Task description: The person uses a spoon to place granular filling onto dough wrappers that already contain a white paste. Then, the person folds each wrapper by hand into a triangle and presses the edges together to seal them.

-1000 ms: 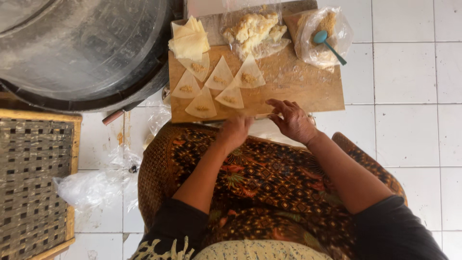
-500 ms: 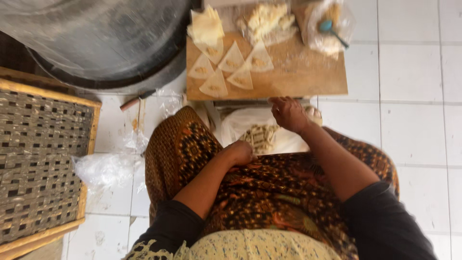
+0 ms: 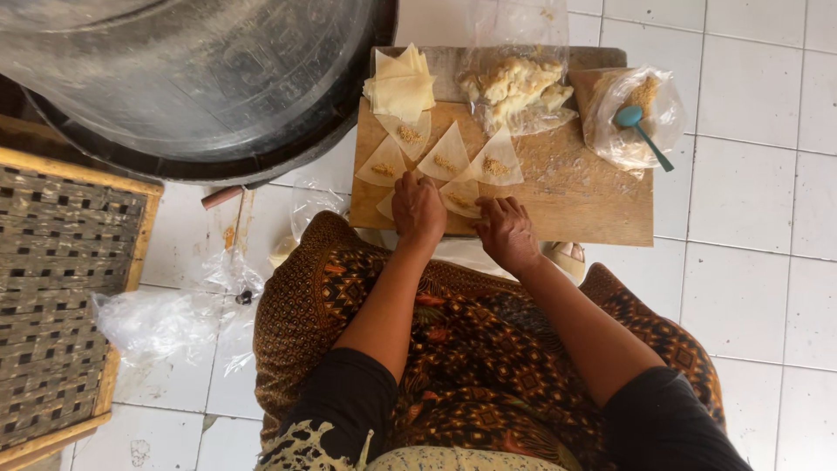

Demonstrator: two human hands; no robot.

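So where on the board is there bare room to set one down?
The wooden board is bare at its right half, below the bag with the teal spoon. Crowded at left: triangular wrappers, left hand and right hand.

Near the centre of the frame, on the near edge of the wooden board [image 3: 575,196], lies a pale triangular wrapper [image 3: 459,197] with a small brown heap of filling on it, flat on the wood. The left hand [image 3: 418,208] rests palm-down just left of it, fingers over a second wrapper [image 3: 385,205] that peeks out at its left. The right hand [image 3: 506,230] sits just right, fingertips touching the first wrapper's lower right edge.
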